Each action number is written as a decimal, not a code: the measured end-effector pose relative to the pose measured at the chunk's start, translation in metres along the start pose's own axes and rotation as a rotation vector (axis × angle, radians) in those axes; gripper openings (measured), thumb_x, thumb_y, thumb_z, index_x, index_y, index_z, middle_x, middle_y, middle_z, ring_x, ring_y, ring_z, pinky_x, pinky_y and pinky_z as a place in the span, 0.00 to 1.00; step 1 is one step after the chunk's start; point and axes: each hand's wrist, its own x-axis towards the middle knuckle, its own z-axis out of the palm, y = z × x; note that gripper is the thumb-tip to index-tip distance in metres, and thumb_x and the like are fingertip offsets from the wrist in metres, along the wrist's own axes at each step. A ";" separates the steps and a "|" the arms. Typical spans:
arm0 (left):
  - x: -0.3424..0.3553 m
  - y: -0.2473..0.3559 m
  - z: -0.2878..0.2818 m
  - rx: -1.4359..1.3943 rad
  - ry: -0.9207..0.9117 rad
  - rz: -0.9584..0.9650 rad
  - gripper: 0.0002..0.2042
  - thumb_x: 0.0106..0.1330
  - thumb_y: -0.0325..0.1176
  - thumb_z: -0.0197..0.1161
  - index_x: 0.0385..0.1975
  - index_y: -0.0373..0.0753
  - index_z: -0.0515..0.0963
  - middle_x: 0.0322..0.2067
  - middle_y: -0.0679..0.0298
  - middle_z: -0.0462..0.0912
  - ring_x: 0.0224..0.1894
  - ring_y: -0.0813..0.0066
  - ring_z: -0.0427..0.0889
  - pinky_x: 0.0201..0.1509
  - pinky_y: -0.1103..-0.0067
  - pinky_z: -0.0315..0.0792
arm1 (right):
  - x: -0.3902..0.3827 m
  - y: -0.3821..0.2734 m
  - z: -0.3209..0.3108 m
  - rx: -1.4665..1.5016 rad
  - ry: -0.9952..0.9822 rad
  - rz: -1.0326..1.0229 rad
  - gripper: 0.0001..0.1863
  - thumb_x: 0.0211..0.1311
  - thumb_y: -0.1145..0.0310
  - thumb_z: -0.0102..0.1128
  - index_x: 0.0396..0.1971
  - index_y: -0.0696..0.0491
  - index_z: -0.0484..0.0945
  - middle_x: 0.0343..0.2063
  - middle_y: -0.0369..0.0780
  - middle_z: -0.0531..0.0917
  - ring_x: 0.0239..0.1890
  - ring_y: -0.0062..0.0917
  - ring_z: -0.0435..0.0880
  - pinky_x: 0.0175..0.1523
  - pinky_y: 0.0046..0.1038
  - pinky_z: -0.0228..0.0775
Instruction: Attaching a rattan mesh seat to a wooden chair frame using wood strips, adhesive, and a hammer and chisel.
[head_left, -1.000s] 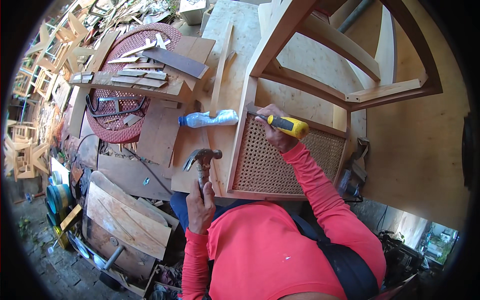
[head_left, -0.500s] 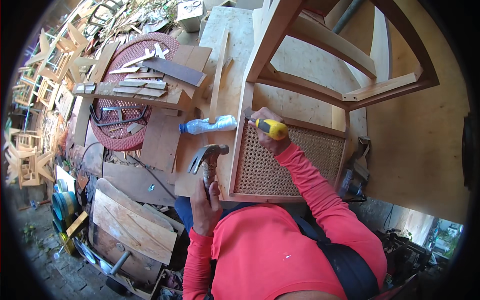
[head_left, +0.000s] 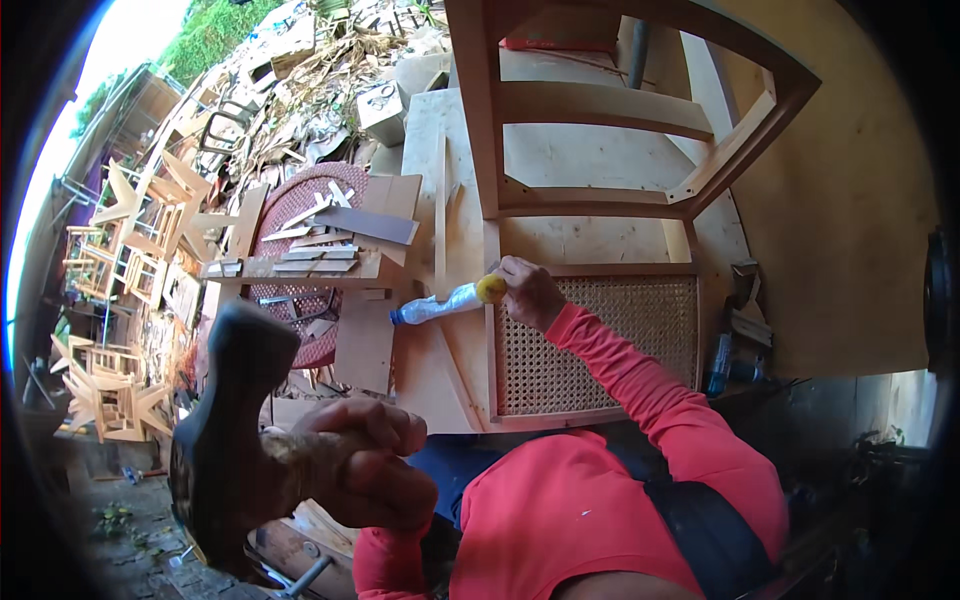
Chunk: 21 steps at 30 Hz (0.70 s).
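Right now the person's left hand [head_left: 375,460] is holding a hammer [head_left: 225,430] up close to the camera, its grip wrapping firmly around the handle, with the head standing out to the left of the fist and well apart from the work. Keeping it up there is probably leaving room for a swing and giving the other hand space. Over the wooden chair frame [head_left: 605,103], the right hand [head_left: 532,292] is closing its grip around a yellow-handled tool [head_left: 490,289], whose butt is facing up toward the camera; that upright pose is apparently offering the end of the handle as a striking face. The tool is standing at the left rail of the frame, beside the upper left corner of the woven cane panel [head_left: 600,345], but its working end is hiding beneath the handle and hand, so whether it is touching the wood cannot be told. The frame is lying with its cane part flat above the tabletop [head_left: 425,375], seemingly because the broad surface is backing it steadily, while its other part is rising at the far side. Just left of the rail, a plastic bottle [head_left: 440,304] is lying on its side, its blue cap pointing left, and a thin wooden strip [head_left: 440,210] is stretching away beyond it.
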 end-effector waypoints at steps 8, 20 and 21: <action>0.008 -0.040 -0.022 0.824 -0.635 -0.027 0.11 0.75 0.25 0.61 0.53 0.34 0.71 0.33 0.44 0.84 0.35 0.36 0.84 0.32 0.56 0.75 | -0.007 0.002 0.008 -0.006 -0.049 -0.025 0.11 0.55 0.78 0.66 0.39 0.55 0.80 0.36 0.45 0.81 0.42 0.44 0.85 0.46 0.41 0.82; -0.062 -0.057 -0.076 0.354 -0.072 -0.679 0.09 0.84 0.37 0.51 0.45 0.38 0.73 0.25 0.73 0.71 0.22 0.88 0.66 0.25 0.85 0.61 | 0.041 0.062 -0.004 0.266 -0.347 0.192 0.11 0.67 0.64 0.67 0.42 0.56 0.84 0.38 0.45 0.90 0.41 0.39 0.89 0.50 0.33 0.81; -0.071 -0.066 -0.079 0.390 -0.086 -0.646 0.09 0.84 0.37 0.52 0.45 0.39 0.73 0.24 0.73 0.70 0.22 0.88 0.65 0.24 0.85 0.60 | 0.047 0.071 -0.005 0.356 -0.412 0.331 0.12 0.67 0.64 0.68 0.41 0.57 0.84 0.37 0.45 0.90 0.41 0.36 0.89 0.50 0.33 0.81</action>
